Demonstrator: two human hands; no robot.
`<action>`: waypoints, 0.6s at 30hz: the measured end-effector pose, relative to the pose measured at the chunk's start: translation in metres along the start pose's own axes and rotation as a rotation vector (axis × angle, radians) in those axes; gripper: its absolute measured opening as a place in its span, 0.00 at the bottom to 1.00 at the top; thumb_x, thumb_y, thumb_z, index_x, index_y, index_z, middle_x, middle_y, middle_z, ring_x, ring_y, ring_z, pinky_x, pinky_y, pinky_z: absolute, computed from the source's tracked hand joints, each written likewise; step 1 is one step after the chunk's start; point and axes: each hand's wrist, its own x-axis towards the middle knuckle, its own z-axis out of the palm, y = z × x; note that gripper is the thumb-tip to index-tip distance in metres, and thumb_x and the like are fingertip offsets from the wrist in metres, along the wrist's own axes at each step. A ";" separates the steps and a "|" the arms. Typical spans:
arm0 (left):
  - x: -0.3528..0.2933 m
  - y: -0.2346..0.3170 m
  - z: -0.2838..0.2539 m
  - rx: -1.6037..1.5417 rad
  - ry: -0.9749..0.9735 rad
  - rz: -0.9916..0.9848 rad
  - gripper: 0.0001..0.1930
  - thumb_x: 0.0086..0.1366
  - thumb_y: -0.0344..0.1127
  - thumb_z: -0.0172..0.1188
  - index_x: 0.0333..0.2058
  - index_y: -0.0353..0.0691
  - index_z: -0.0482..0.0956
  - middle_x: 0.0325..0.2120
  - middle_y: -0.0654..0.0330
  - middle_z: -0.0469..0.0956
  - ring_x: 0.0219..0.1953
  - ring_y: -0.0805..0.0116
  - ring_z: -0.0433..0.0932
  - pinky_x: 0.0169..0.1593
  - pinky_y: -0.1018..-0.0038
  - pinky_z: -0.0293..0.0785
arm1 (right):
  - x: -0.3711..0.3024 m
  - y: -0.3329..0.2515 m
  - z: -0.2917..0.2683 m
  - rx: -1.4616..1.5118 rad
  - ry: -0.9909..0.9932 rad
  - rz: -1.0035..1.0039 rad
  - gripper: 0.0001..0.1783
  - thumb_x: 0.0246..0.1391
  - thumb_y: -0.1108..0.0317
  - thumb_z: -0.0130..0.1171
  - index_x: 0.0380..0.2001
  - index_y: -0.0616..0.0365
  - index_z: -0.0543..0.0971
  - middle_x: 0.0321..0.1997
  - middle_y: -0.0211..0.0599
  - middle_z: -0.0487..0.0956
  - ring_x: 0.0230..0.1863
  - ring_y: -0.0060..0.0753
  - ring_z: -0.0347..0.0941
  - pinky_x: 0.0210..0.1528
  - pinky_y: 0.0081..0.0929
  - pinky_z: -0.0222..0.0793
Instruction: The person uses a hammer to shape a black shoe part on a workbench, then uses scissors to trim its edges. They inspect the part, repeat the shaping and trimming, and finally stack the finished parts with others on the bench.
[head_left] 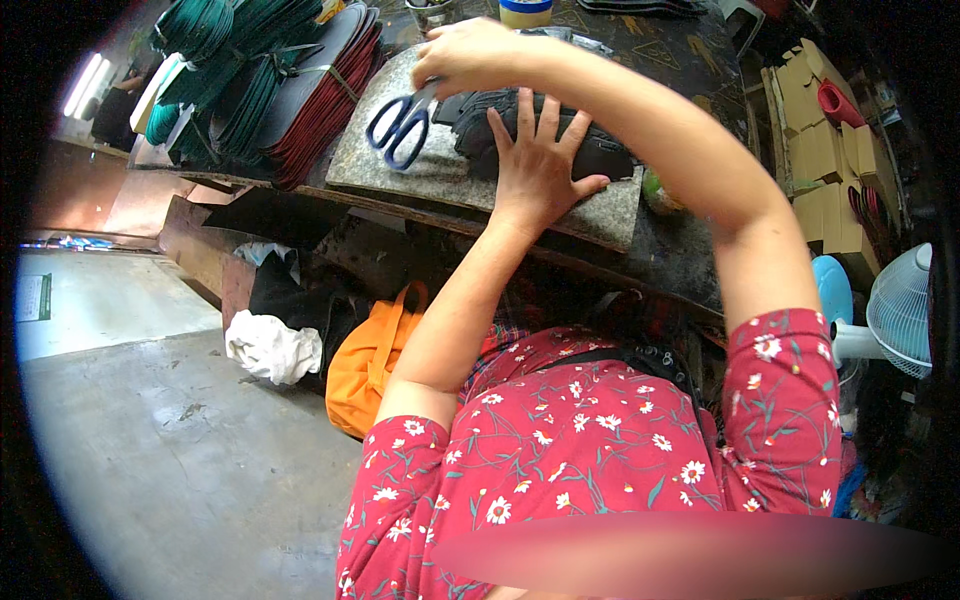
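Black shoe upper [545,135] lies on the granite-grey slab [600,215] on the counter [680,250], long axis nine to three. Left hand [540,160], grip released, presses it flat. Right hand [470,55], at eleven o'clock, grasps blue-handled scissors [400,125].

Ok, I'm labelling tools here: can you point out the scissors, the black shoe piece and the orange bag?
scissors [398,128], head view, on the blue handle loops.
black shoe piece [600,155], head view, on its right end.
orange bag [365,370], head view, on its side.

blue-handled scissors [400,122] beside black shoe upper [470,125] on slab.
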 end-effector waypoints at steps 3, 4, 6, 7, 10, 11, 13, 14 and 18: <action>0.004 -0.001 0.003 -0.036 0.053 0.015 0.48 0.51 0.67 0.66 0.66 0.47 0.64 0.68 0.48 0.56 0.72 0.43 0.46 0.66 0.28 0.41 | 0.042 -0.022 0.029 -0.023 -0.148 0.033 0.17 0.50 0.53 0.67 0.46 0.32 0.83 0.45 0.23 0.81 0.56 0.33 0.71 0.55 0.40 0.68; 0.007 -0.002 0.004 -0.028 0.067 0.048 0.48 0.51 0.66 0.66 0.66 0.48 0.64 0.67 0.48 0.58 0.72 0.44 0.48 0.66 0.29 0.41 | 0.047 -0.026 0.036 -0.014 -0.163 0.013 0.17 0.50 0.54 0.67 0.46 0.31 0.83 0.45 0.22 0.81 0.57 0.33 0.71 0.56 0.41 0.68; 0.009 -0.002 0.005 0.019 0.120 0.056 0.46 0.50 0.64 0.68 0.65 0.49 0.66 0.65 0.49 0.63 0.71 0.48 0.53 0.65 0.28 0.41 | 0.052 -0.029 0.042 -0.009 -0.229 0.054 0.20 0.51 0.54 0.66 0.50 0.30 0.82 0.48 0.22 0.80 0.60 0.33 0.69 0.57 0.46 0.66; 0.010 0.001 0.004 -0.047 0.178 0.069 0.46 0.50 0.64 0.68 0.64 0.49 0.68 0.65 0.49 0.63 0.71 0.47 0.53 0.65 0.28 0.40 | 0.049 -0.028 0.039 -0.048 -0.183 0.040 0.22 0.51 0.54 0.66 0.52 0.31 0.81 0.49 0.23 0.80 0.60 0.33 0.69 0.58 0.46 0.66; 0.005 0.001 0.003 -0.103 0.087 0.042 0.43 0.48 0.65 0.69 0.61 0.50 0.73 0.64 0.50 0.64 0.70 0.44 0.53 0.65 0.26 0.40 | 0.032 -0.023 0.017 -0.153 -0.237 0.064 0.29 0.51 0.55 0.67 0.58 0.37 0.78 0.55 0.27 0.78 0.62 0.34 0.69 0.58 0.43 0.68; 0.003 0.001 0.002 -0.089 0.069 0.042 0.46 0.49 0.67 0.67 0.64 0.53 0.69 0.66 0.50 0.62 0.71 0.40 0.51 0.64 0.26 0.39 | 0.017 -0.019 0.004 -0.107 -0.203 0.049 0.28 0.51 0.56 0.67 0.58 0.39 0.78 0.56 0.29 0.78 0.61 0.36 0.70 0.55 0.41 0.70; 0.003 0.001 0.002 -0.023 0.097 0.039 0.49 0.49 0.74 0.62 0.66 0.54 0.66 0.67 0.49 0.57 0.71 0.41 0.50 0.64 0.27 0.41 | -0.020 -0.011 -0.023 -0.052 -0.205 0.053 0.26 0.53 0.58 0.67 0.57 0.44 0.79 0.55 0.36 0.80 0.59 0.39 0.74 0.55 0.39 0.73; 0.003 0.001 0.002 -0.065 0.080 0.033 0.49 0.50 0.72 0.63 0.69 0.62 0.61 0.69 0.50 0.55 0.71 0.38 0.47 0.65 0.25 0.36 | -0.045 -0.006 -0.036 -0.011 -0.225 0.078 0.25 0.55 0.59 0.65 0.57 0.46 0.79 0.55 0.38 0.80 0.57 0.38 0.75 0.56 0.36 0.74; 0.002 0.000 0.007 0.002 0.091 0.008 0.54 0.45 0.76 0.64 0.70 0.63 0.59 0.73 0.52 0.46 0.75 0.43 0.37 0.65 0.25 0.33 | -0.176 0.027 -0.069 0.259 0.070 0.091 0.21 0.58 0.67 0.55 0.55 0.55 0.77 0.46 0.52 0.80 0.51 0.53 0.76 0.54 0.41 0.71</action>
